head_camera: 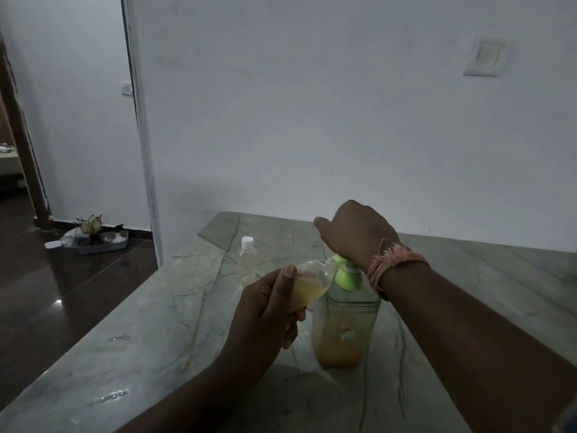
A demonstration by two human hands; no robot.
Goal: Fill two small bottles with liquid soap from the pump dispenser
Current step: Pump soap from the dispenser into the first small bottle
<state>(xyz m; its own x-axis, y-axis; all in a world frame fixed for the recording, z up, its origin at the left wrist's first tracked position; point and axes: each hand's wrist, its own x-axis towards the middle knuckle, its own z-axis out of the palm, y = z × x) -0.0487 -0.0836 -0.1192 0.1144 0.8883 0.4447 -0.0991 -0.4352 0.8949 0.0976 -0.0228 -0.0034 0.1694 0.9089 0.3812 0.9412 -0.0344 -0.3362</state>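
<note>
Two small bottles: one capped on the table, one tilted, gripped by the left hand at the spout. The right hand presses one dispenser; its label is unreadable.

A dim room in a home. White walls carry a switch plate, a marble-topped table stands against one, and a doorway opens onto dark polished floor tiles.
</note>
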